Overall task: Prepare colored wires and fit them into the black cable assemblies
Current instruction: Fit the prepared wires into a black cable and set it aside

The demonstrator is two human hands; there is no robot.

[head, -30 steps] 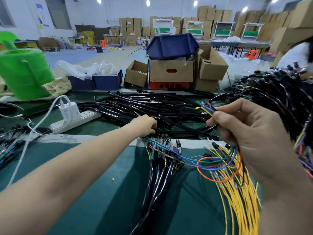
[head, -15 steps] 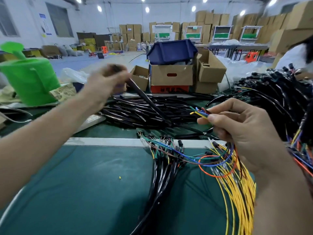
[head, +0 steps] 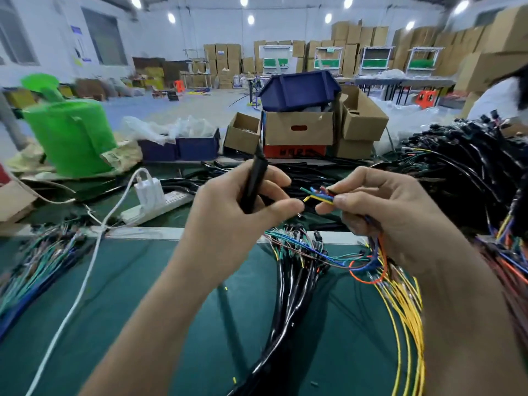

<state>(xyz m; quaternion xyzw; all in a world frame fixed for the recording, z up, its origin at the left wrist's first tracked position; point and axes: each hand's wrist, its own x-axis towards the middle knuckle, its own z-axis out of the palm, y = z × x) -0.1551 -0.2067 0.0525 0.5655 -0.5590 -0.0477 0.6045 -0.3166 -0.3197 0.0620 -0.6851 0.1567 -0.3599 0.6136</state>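
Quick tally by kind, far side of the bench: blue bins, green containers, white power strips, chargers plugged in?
Blue bins: 3
Green container: 1
White power strip: 1
Plugged-in charger: 1
Total: 6

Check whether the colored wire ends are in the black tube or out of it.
Out. The colored wire ends, pinched in the right hand, lie fully exposed, apart from the black tube gripped in the left hand.
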